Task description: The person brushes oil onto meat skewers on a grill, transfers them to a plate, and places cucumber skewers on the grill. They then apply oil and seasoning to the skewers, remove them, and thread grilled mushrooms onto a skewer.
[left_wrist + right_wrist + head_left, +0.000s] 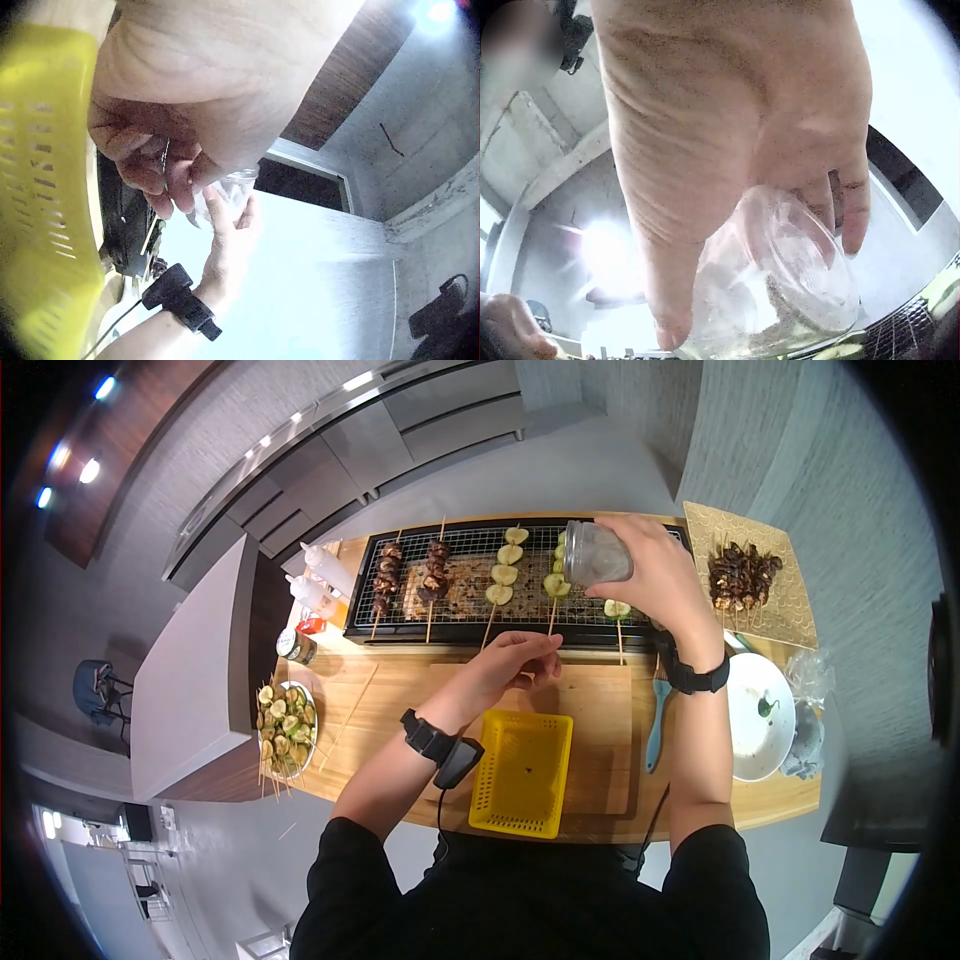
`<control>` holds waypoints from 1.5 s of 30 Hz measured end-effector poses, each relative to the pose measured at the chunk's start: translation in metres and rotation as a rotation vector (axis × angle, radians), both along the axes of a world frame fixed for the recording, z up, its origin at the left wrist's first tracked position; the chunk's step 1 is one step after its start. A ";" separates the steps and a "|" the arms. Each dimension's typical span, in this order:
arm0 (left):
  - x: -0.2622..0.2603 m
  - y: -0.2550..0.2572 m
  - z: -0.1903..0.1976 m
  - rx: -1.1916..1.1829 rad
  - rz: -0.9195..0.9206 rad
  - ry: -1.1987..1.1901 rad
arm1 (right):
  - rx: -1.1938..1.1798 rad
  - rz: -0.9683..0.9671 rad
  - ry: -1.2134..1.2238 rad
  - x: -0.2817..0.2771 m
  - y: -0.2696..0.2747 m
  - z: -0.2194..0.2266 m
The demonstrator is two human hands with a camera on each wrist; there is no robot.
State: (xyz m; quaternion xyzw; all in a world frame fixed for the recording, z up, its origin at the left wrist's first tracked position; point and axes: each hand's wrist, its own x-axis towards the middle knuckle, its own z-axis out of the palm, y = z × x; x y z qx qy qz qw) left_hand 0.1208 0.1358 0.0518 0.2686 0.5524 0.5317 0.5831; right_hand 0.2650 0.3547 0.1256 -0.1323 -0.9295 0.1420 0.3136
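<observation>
My right hand [655, 565] grips a clear glass jar [597, 553], tipped on its side over the grill [465, 620]. Speckled powder shows inside the jar in the right wrist view. Beneath its mouth lies a skewer of green-rimmed vegetable slices [556, 586], partly hidden by the jar. At the near end of that skewer my left hand [515, 660] has its fingers curled, pinching the stick by the grill's front edge. Another vegetable skewer [505, 574] is to its left, and one more [618, 608] is to its right. Two dark brown skewers [436, 572] lie farther left.
A yellow basket [480, 785] sits on a cutting board [600, 760] before me. Right: a blue-handled brush [657, 725], a white bowl [750, 752], dark skewers [745, 575] on a gold board. Left: a plate of vegetable skewers [287, 725], a small jar [296, 646], squeeze bottles [315, 597].
</observation>
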 end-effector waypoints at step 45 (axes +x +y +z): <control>-0.003 0.002 -0.015 -0.073 -0.144 0.195 | -0.163 0.125 -0.099 -0.002 -0.007 -0.001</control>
